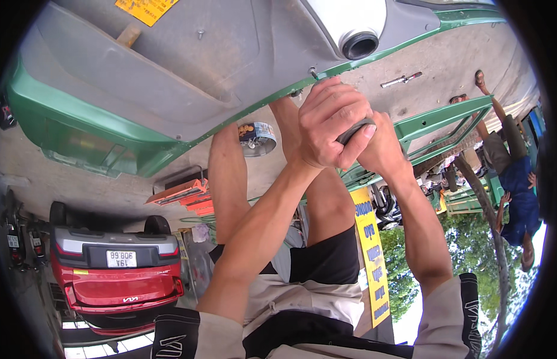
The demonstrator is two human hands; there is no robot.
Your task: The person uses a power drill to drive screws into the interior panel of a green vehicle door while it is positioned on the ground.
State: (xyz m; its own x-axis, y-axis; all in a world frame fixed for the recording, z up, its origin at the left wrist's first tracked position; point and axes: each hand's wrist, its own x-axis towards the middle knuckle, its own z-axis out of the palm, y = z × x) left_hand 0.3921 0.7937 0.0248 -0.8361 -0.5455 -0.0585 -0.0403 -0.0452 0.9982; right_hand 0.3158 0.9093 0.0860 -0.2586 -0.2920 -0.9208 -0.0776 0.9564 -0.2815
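Observation:
My left hand (333, 124) is closed, its thumb bent over a dark grey rounded object (355, 130) that shows only in part. Pressed against it is my right hand (381, 142), its fingers mostly hidden behind the left; it looks closed too. Both hands are held together at the edge of a large grey vehicle panel (171, 57) with green trim (99, 140). Just beyond my knuckles, a small metal fastener or tip (313, 73) sits at that edge. What links it to the grip cannot be seen.
A white part with a black round opening (360, 45) adjoins the panel. On the concrete floor lie a metal hand tool (401, 79), a round tin (257, 140) and an orange toolbox (192, 194). A green frame (446, 122) and a person in blue (521, 191) are right; a red car (120, 284) is left.

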